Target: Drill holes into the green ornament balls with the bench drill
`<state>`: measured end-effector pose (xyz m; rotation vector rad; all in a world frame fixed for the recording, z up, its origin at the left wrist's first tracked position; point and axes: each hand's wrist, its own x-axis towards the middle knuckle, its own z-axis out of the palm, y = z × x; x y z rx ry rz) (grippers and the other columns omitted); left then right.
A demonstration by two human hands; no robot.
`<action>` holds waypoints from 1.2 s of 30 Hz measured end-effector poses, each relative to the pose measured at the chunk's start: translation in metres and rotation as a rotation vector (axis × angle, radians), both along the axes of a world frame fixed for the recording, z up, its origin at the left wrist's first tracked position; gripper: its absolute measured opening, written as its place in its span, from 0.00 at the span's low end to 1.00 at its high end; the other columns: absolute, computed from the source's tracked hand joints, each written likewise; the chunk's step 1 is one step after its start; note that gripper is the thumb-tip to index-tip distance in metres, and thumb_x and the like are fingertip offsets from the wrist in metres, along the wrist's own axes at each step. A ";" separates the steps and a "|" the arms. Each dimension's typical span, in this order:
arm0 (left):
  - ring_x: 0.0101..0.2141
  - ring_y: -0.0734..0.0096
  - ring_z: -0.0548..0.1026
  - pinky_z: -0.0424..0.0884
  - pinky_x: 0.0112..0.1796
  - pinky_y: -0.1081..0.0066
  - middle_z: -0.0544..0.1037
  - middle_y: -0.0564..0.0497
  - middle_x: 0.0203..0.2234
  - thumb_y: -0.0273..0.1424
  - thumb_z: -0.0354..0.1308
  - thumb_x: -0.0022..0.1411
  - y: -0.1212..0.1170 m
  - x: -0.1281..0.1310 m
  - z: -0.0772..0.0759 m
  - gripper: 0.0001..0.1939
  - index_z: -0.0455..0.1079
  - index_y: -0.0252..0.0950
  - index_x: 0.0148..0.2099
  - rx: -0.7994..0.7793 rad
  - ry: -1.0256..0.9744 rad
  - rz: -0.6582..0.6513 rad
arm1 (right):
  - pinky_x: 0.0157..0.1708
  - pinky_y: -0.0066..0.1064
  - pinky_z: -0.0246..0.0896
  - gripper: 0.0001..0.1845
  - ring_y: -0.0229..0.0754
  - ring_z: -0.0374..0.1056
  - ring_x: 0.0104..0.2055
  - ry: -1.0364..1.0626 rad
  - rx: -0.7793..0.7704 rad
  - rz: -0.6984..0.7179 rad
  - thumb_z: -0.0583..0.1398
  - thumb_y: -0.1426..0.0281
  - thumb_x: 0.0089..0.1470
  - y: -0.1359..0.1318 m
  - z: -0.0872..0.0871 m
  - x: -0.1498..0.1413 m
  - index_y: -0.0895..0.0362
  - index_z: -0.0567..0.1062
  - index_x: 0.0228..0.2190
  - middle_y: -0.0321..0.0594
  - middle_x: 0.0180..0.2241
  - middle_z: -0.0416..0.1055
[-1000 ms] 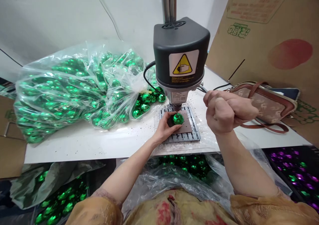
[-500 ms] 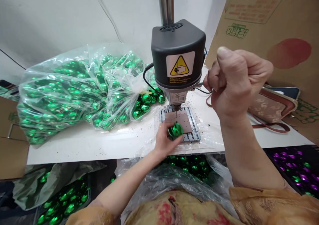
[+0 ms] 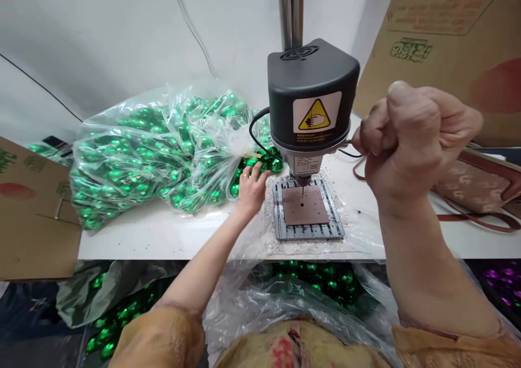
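Note:
My left hand (image 3: 251, 190) is at the mouth of the clear plastic bag, fingers apart and touching or just over the loose shiny green faceted balls (image 3: 272, 162). No ball shows in its grip. At the right, my right hand (image 3: 415, 134) is closed in a fist around the feed handle (image 3: 345, 143) of the bench drill press (image 3: 311, 94); most of that handle is hidden by the fingers. Below the drill bit (image 3: 303, 190), a brown square board (image 3: 306, 214) with a small dark hole lies on the slotted metal base plate (image 3: 280, 231).
A large clear bag (image 3: 134, 156) of green balls lies left on the white table (image 3: 122, 243). More green balls (image 3: 317, 276) sit in plastic below the front edge. Cardboard boxes (image 3: 32, 221) flank both sides. A patterned bag (image 3: 476, 183) with a brown strap is at right.
My left hand has let go of the green ball held under the drill and moved left and away to the bag's mouth. My right hand stays on the handle. The view has shifted left.

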<state>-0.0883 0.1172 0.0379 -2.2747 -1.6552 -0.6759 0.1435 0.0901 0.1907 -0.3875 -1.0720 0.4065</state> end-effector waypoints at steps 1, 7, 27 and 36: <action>0.60 0.43 0.66 0.67 0.54 0.47 0.69 0.40 0.61 0.19 0.49 0.66 0.018 -0.009 0.004 0.21 0.73 0.40 0.55 -0.053 0.086 0.035 | 0.14 0.34 0.37 0.24 0.32 0.47 0.11 0.002 0.002 0.004 0.63 0.69 0.53 0.000 0.000 0.000 0.54 0.61 0.11 0.29 0.10 0.54; 0.58 0.42 0.66 0.69 0.52 0.50 0.69 0.36 0.58 0.20 0.51 0.66 0.060 -0.030 0.012 0.19 0.74 0.38 0.54 -0.175 0.261 0.117 | 0.13 0.33 0.36 0.24 0.31 0.47 0.11 0.000 0.029 0.032 0.63 0.68 0.53 0.003 -0.002 0.002 0.55 0.62 0.12 0.29 0.09 0.54; 0.41 0.67 0.79 0.77 0.40 0.67 0.79 0.46 0.43 0.49 0.65 0.59 -0.033 0.036 -0.021 0.28 0.67 0.39 0.54 -0.619 -1.399 -0.301 | 0.15 0.35 0.40 0.24 0.33 0.48 0.12 -0.008 0.027 0.056 0.63 0.69 0.55 -0.001 -0.002 0.001 0.54 0.60 0.13 0.29 0.11 0.52; 0.44 0.64 0.78 0.74 0.47 0.65 0.80 0.45 0.44 0.43 0.68 0.57 -0.030 0.038 -0.023 0.25 0.73 0.37 0.53 -0.559 -1.128 -0.350 | 0.15 0.35 0.42 0.29 0.32 0.48 0.13 -0.079 -0.046 0.002 0.65 0.57 0.52 -0.004 -0.001 0.003 0.53 0.57 0.12 0.30 0.11 0.51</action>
